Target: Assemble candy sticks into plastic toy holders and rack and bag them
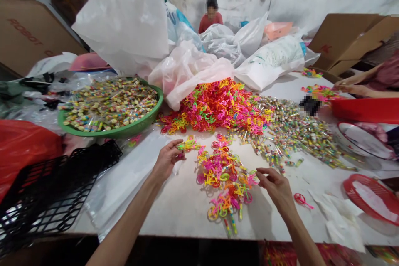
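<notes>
My left hand [166,160] is closed in a pinch on a few small plastic toys [189,144], yellow-green and pink with wheel-like rings. Just right of it lies a loose heap of similar bright toys [220,168] on the white table. At that heap's right side, the thumb and fingers of my right hand [276,185] come together at a pink plastic toy [252,178]. Striped candy tubes [232,221] poke out of the heap's near end. Behind it rises a larger pile of red, pink and yellow toys [215,106].
At left stand a green basin [140,126] of candy tubes and a black plastic crate [59,191]. Clear wrapped candy tubes [296,129] spread to the right, near a red basket [358,193]. A person [211,18] sits behind white bags; another person's hands [355,85] work at right.
</notes>
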Motion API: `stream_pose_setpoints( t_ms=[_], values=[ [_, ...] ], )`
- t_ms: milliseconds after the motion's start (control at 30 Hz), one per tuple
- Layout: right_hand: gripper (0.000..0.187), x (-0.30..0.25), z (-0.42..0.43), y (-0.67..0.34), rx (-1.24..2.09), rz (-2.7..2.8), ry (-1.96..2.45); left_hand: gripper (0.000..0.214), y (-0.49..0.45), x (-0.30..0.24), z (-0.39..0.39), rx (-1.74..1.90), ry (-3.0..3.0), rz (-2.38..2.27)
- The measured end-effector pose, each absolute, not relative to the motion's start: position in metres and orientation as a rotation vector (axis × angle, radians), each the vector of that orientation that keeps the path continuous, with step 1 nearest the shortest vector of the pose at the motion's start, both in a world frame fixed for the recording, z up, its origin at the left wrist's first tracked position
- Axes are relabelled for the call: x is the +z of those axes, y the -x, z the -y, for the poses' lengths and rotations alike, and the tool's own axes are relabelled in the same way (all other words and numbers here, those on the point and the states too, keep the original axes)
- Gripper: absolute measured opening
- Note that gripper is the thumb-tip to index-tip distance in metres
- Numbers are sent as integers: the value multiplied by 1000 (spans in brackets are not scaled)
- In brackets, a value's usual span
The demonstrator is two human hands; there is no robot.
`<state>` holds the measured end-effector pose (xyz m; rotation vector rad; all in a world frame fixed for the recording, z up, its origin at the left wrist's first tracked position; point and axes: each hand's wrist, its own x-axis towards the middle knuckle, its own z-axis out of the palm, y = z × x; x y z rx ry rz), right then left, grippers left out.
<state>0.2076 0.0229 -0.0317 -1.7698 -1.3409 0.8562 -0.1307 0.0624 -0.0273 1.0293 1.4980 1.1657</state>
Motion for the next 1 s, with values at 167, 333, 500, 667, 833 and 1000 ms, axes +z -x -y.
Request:
stream_pose_setpoints(
  t_ms=[167,333,500,667,833,1000],
  values=[
    [31,-39,-43,-218,751,1512,1840,18,118,-18,-45,1225,-295,-1008],
    [24,-35,-76,-235,313,1880,2128,14,107,-12,-45,1170,-157,-1029],
    [26,-30,-122,-222,142,1993,2181,8,91,-9,-51,1170,-276,-1095],
    [30,-39,-148,-185,121,2200,2131,8,79,-4,-42,1175,-339,-1099],
    [28,-40,-142,-178,96,2232,2081,9,78,-3,-29,1163,-306,-1067],
    [24,-19,-110,-173,446,1518,1815,17,76,-8,-23,1197,-314,-1053]
  ],
)
